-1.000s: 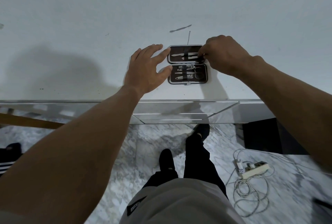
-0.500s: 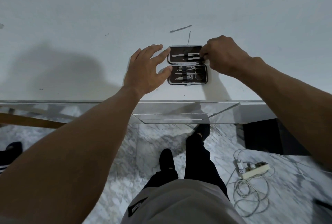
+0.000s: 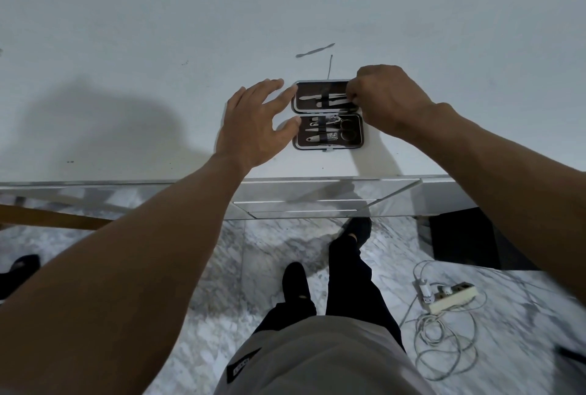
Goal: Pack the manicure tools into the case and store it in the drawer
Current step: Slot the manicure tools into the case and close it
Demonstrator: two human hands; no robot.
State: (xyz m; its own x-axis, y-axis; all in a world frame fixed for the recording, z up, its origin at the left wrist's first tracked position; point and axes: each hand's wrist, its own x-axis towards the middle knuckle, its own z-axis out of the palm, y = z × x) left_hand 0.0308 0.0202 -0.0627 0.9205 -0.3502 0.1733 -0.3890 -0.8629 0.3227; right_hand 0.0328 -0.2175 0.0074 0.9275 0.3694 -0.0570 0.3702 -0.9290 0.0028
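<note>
A small dark manicure case (image 3: 356,141) lies open on the white tabletop (image 3: 126,45), with several metal tools strapped into both halves. My left hand (image 3: 253,128) rests spread at the case's left edge, its fingertips touching the rim. At the right end of the far half, my right hand (image 3: 390,99) has its fingers pinched on a tool (image 3: 336,104) lying in that half. Beyond the case lie two loose tools on the table: a flat metal pusher (image 3: 315,50) and a thin pin-like tool (image 3: 330,65).
A mirrored drawer front (image 3: 317,201) runs under the table's near edge. On the marble floor (image 3: 222,267) below are my legs and feet, a white power strip (image 3: 450,296) with coiled cable at the right, and a dark shoe (image 3: 19,271) at the left.
My right hand has shifted slightly left over the far half of the case, pushing the tool along its strap. My left hand has stayed in place.
</note>
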